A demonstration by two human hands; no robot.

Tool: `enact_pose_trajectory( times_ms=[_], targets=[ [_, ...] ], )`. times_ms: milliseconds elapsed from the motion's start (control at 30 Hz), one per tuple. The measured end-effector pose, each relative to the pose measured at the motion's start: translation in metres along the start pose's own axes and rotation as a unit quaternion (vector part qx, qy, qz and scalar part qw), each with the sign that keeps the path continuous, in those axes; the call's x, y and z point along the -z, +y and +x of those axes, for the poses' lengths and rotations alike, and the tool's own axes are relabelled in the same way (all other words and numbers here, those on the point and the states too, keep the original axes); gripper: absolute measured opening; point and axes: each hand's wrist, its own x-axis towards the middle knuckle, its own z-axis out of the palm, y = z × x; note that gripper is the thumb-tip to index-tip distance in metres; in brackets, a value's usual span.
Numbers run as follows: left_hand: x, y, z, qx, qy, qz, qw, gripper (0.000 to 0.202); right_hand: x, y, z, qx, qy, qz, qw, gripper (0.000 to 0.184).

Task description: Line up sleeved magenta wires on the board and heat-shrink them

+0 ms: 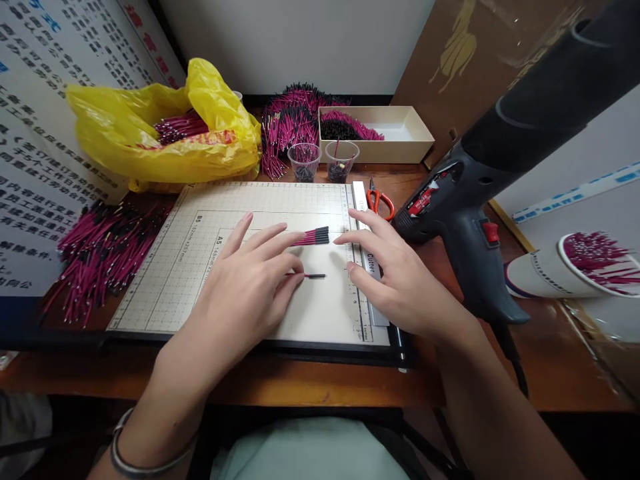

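**Hands on the cutting board, one wire pinned**

Nearest us, the brown wooden desk carries a cream gridded paper-cutter board, its ruler edge running down the right side. The left hand lies on the board with fingers loosely spread, index and middle fingertips holding down a single thin magenta wire with a black tip. The right hand hovers open just beside it, fingers fanned over the ruler edge. Just beyond the fingertips lies a small bundle of magenta wires with black ends. Left of the board, a loose heap of magenta wires sprawls across the desk. To the right stands a black heat gun, and a white paper cup on its side shows wires inside. Orange-handled scissors sit past the board. Further back: two clear plastic cups, a shallow cream cardboard box with wires, a yellow plastic bag holding more, against a pale wall.
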Motion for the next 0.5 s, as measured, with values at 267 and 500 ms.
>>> enact_pose_trajectory(
  times_ms=[267,500],
  targets=[
    [-0.007,0.019,-0.017,0.088,0.021,-0.078,0.993,0.012,-0.005,-0.002,0.0,0.071,-0.003,-0.032,0.997,0.034],
    [-0.009,0.018,-0.02,0.11,0.023,-0.106,0.988,0.017,-0.007,-0.008,0.0,0.065,-0.004,-0.052,0.997,0.033]
  ],
)
